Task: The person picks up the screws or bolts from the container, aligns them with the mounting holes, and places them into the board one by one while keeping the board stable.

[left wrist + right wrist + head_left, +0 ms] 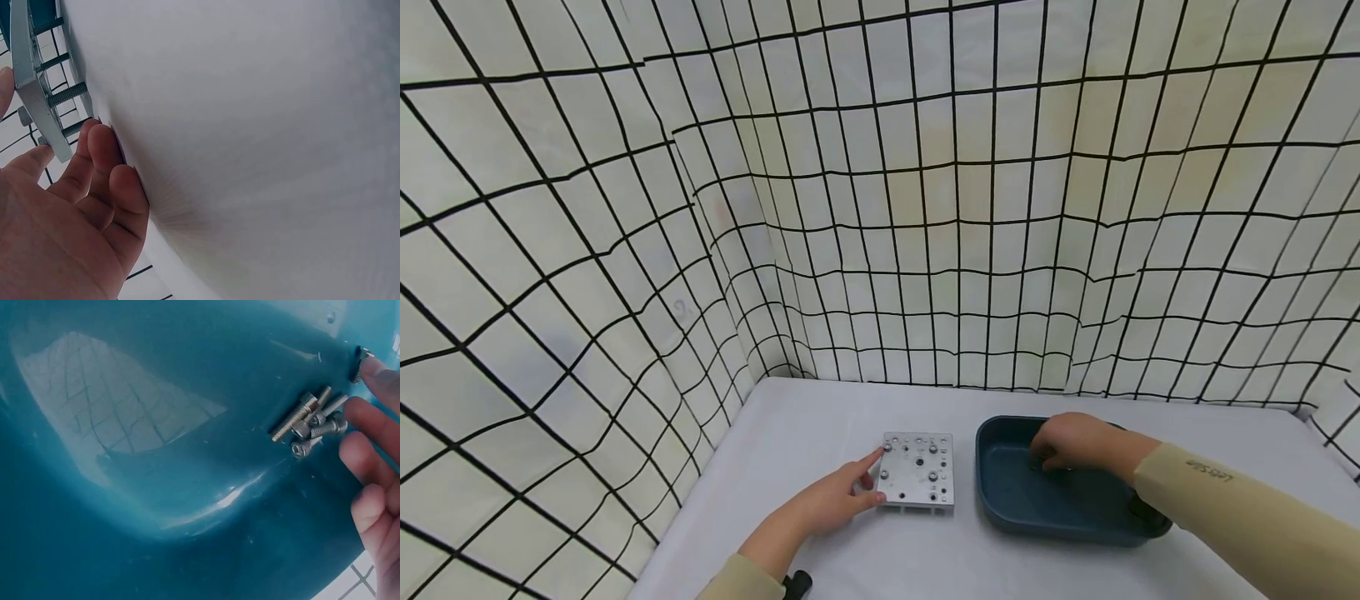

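While the left hand rests its index fingertip and thumb against the left side of the metal plate, unclenched, the plate sits on the white table, just left of the blue tray, with screw heads visible on its top face and threaded shanks protruding beneath. The right hand is inside the blue tray, one digit touching a single screw near a small pile of screws; whether that screw is pinched or merely touched cannot be determined.
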Tool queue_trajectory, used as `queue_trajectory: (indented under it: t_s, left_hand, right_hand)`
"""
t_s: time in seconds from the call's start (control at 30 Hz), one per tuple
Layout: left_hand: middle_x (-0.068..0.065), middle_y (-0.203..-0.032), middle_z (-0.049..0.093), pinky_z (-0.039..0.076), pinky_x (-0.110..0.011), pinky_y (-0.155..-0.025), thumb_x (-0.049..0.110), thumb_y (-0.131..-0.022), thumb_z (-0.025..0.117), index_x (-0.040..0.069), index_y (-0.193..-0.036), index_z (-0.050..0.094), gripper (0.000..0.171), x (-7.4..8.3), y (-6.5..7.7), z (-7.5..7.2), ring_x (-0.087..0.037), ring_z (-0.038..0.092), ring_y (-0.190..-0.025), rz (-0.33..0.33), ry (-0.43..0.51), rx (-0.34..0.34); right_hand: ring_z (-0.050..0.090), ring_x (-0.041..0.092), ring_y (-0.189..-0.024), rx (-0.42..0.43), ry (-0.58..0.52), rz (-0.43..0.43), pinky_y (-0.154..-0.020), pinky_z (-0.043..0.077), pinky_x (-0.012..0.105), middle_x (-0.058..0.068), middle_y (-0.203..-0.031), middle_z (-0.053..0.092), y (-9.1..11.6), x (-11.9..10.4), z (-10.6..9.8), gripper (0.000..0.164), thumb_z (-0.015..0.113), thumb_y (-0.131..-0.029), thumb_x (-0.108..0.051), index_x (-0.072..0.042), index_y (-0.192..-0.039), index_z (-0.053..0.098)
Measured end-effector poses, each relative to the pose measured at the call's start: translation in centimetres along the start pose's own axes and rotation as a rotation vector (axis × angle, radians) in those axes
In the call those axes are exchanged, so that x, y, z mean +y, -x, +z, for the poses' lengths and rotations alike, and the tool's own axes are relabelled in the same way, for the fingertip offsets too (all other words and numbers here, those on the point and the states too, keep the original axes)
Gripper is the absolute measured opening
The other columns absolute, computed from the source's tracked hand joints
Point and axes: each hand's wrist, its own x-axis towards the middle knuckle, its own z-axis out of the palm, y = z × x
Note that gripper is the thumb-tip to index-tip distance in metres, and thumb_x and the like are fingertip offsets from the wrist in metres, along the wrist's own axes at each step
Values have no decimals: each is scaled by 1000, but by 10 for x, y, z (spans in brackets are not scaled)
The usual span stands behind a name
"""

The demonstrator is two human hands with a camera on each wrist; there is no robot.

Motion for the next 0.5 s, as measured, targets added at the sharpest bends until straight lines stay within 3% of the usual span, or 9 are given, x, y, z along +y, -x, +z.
queue_trajectory:
  t_s: [0.5]
  left_hand:
    - [0, -117, 55, 44, -36, -69, 51, -92, 65, 30, -158, 27, 78, 5, 2, -1, -15, 52, -82, -14, -13, 8]
  right_hand:
    - [60, 2, -75, -2, 76, -84, -69, 52, 28, -15, -84, 67, -10, -2, 6, 8, 81, -82, -17, -20, -89, 77]
